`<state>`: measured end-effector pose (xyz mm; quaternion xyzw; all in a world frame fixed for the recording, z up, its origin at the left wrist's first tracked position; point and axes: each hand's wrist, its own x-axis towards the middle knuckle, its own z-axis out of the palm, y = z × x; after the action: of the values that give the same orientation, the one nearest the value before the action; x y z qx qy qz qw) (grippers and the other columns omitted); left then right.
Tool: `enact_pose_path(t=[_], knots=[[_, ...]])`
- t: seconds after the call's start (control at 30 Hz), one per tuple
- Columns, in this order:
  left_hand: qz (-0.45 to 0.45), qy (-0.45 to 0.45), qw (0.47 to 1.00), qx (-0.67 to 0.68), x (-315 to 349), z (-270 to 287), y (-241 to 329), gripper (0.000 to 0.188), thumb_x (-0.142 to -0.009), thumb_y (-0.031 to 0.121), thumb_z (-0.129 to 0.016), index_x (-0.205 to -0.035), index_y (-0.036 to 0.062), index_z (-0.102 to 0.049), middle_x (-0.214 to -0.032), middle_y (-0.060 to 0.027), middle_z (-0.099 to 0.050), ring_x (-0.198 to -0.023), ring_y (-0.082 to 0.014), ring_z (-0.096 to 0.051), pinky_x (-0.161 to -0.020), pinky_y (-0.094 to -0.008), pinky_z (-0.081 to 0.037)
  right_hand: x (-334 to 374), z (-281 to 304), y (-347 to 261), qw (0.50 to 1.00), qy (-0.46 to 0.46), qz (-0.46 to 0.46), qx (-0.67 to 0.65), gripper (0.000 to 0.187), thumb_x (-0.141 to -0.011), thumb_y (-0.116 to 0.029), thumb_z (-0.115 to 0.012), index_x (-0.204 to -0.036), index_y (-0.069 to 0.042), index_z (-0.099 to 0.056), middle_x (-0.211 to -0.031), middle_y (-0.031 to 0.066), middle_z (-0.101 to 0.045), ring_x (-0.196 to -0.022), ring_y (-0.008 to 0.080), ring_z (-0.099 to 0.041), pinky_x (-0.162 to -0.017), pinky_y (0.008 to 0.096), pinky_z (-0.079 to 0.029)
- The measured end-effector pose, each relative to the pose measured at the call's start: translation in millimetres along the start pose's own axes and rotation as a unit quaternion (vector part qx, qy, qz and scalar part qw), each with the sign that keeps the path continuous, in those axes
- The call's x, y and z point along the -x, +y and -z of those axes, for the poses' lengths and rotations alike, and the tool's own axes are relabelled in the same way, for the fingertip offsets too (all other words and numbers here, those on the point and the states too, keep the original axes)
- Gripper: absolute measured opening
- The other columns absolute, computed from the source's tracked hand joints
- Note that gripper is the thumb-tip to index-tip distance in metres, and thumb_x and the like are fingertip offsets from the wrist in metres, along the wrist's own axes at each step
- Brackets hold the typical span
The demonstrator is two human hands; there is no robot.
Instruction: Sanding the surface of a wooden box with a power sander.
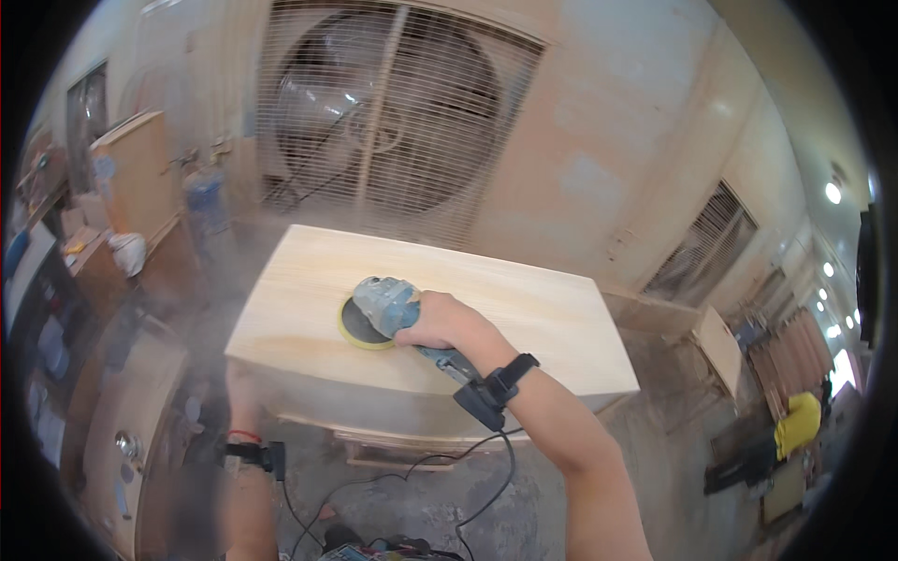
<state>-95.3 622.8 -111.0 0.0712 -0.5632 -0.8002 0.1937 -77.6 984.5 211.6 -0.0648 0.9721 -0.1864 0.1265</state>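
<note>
Sander held in the right grip on the top of a pale wood piece.

The sander's blue-grey body is wrapped by the right grip, which is closed only as far as the tool's thickness allows; its round, yellow-edged pad is placed against the wood, left of the middle of the top. The left grip is blurred and partly hidden at the wood's near left corner, so whether the edge is held or only touched cannot be told. A black band is worn on each wrist, with a red cord on the left one. Beyond the wood, a large fan is covered by a slatted grille; at far right, a person in yellow is seen.
</note>
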Motion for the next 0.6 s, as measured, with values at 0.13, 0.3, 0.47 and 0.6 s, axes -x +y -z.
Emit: enact_pose_path(t=[0.13, 0.3, 0.47, 0.6], knots=[[-0.009, 0.002, 0.996, -0.092, 1.7, -5.0, -6.7, 0.05, -0.086, -0.005, -0.042, -0.135, -0.0004, -0.047, -0.119, -0.0099, -0.058, -0.104, -0.022, -0.057, -0.091, -0.0343, -0.048, 21.1, -2.2, 79.5, 0.998, 0.055, -0.018, -0.028, 0.065, -0.061, -0.042, -0.077, -0.104, 0.005, -0.069, -0.102, 0.0255, -0.07, -0.096, 0.0357, -0.068, -0.086, 0.0388, -0.054], [-0.009, -0.033, 0.998, -0.057, -12.3, 18.2, 8.7, 0.045, -0.089, 0.002, -0.041, -0.133, 0.0005, -0.053, -0.122, -0.0082, -0.06, -0.108, -0.0203, -0.057, -0.096, -0.0331, -0.045, 68.2, 12.3, 117.9, 0.991, 0.077, -0.1, -0.036, 0.066, -0.06, -0.042, -0.077, -0.109, 0.002, -0.069, -0.107, 0.0247, -0.069, -0.099, 0.0356, -0.068, -0.088, 0.0389, -0.054], [-0.022, -0.006, 0.998, -0.05, -22.0, 45.9, -5.9, 0.051, -0.086, -0.002, -0.041, -0.136, 0.0, -0.05, -0.126, -0.008, -0.059, -0.11, -0.0199, -0.057, -0.092, -0.031, -0.045, 121.3, 39.3, 193.0, 0.982, 0.107, -0.153, -0.026, 0.073, -0.058, -0.047, -0.079, -0.112, 0.001, -0.069, -0.108, 0.0236, -0.069, -0.101, 0.0338, -0.067, -0.089, 0.0377, -0.053], [-0.029, 0.0, 0.996, -0.084, -9.2, 25.5, 14.3, 0.056, -0.076, -0.003, -0.04, -0.131, -0.0022, -0.053, -0.119, -0.0081, -0.06, -0.106, -0.0218, -0.057, -0.091, -0.0298, -0.044, 163.4, 59.6, 258.2, 0.963, 0.12, -0.241, -0.023, 0.075, -0.058, -0.048, -0.079, -0.114, 0.001, -0.068, -0.115, 0.0236, -0.068, -0.107, 0.0335, -0.066, -0.09, 0.0384, -0.052]])
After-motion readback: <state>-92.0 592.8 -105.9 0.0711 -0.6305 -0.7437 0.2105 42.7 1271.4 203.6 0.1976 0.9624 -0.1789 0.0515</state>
